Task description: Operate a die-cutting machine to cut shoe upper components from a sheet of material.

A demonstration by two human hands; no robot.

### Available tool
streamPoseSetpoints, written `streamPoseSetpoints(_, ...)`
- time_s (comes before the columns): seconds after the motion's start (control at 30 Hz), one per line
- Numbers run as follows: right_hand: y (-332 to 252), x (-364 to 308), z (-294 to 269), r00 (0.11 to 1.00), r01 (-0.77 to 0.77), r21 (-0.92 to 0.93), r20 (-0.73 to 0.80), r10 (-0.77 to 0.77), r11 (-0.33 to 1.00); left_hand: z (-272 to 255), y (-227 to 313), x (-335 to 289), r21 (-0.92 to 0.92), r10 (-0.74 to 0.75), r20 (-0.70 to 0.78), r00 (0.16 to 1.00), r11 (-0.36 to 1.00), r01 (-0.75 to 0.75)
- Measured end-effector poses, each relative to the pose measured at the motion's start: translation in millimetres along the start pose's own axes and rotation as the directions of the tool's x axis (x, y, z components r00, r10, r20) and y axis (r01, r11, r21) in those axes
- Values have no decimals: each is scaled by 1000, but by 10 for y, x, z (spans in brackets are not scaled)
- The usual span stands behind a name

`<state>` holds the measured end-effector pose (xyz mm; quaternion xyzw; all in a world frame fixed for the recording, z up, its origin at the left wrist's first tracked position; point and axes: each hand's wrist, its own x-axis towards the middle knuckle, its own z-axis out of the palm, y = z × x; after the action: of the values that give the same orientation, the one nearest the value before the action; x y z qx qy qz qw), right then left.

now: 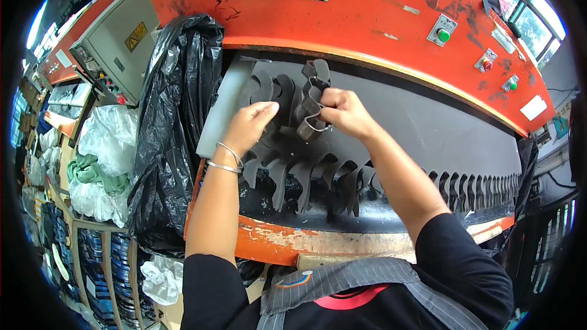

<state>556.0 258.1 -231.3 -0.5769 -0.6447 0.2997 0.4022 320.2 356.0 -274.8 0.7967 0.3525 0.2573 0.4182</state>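
My right hand (347,111) is closed round the side of a wavy metal cutting die (310,102), which stands on a dark grey sheet (416,119). Just left of the die, my left hand (249,125) is curled with the thumb over the fingers, beside a curved dark cut piece (263,87) and another dark piece (285,95). Its fingertips are partly hidden, so what they pinch, if anything, does not show. The sheet's near edge is cut into a row of curved strips (302,180) hanging toward me.
An orange machine beam (367,24) spans the far side, with a green button (443,35) and a red button (487,65). Black plastic sheeting (174,122) hangs at left, near clear plastic bags (109,137). A worn orange ledge (263,241) runs along the front.
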Motion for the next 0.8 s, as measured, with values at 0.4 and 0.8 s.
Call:
streamPoseSetpoints(0.4,43,-137,-279,974,130,296,-216,-67,946,-122,315,-1079,164,-116,-193,974,975,148)
streamPoseSetpoints(0.8,360,-8,410,980,199,-452,80,-183,870,600,715,-1345,-98,275,12,961,957,-273)
